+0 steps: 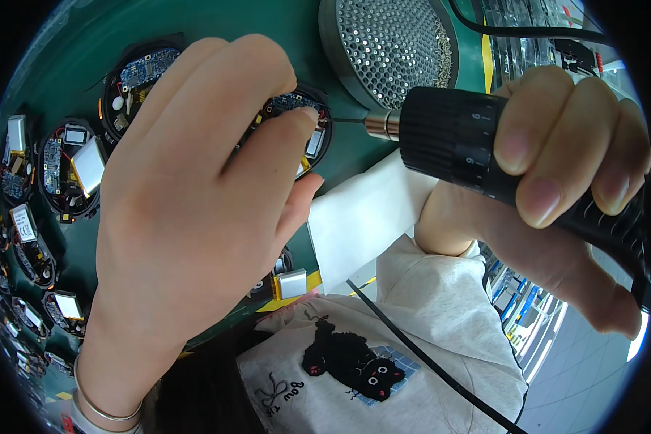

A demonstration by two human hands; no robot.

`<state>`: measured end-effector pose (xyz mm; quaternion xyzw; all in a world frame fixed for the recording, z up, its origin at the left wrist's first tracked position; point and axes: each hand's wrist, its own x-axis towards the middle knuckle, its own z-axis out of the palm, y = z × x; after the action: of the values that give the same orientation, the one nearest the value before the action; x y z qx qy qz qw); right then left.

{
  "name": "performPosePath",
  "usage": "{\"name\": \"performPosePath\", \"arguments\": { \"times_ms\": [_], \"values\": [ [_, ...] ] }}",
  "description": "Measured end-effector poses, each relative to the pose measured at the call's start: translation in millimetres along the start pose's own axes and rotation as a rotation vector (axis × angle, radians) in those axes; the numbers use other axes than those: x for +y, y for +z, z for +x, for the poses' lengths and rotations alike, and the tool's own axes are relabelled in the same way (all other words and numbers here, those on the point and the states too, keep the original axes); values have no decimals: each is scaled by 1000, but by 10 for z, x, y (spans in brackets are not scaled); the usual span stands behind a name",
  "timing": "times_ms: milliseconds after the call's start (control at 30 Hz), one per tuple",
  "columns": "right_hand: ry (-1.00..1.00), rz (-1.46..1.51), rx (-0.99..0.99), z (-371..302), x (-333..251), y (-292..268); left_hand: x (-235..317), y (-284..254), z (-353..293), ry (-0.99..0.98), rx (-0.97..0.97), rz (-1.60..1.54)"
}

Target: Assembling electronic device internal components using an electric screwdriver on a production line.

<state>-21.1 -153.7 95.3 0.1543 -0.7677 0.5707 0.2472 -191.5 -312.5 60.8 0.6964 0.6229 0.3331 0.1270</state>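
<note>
My left hand (188,166) is closed around a round black housing (315,145) with a blue circuit board and a small silver battery inside. Much of that housing is hidden behind my fingers and thumb. In my right hand (571,152) is a black electric screwdriver (441,134), gripped by its thick body. Its thin bit points left and reaches the housing's right edge by my left thumb and forefinger. Whether the tip sits on a screw is too small to tell.
A round perforated screw tray (390,54) stands on the green mat (217,18). Several similar housings, such as the open housing (69,170), lie at the left. A white sheet (369,217) hangs over the near edge. A black cable (427,351) crosses below.
</note>
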Motion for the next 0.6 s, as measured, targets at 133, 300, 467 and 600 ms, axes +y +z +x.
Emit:
{"name": "performPosePath", "arguments": {
  "times_ms": [133,300,467,600],
  "values": [
    [98,75,-131,67,-67,-144,-83,52,-110,94,80,-8],
    [174,30,-179,148,-129,-130,-68,38,-111,81,67,1],
    [297,-25,-194,235,-242,-8,-86,60,-108,83,65,26],
    [393,-111,-265,424,-299,154,-100,129,-131,-34,117,-198]
  ]
}}
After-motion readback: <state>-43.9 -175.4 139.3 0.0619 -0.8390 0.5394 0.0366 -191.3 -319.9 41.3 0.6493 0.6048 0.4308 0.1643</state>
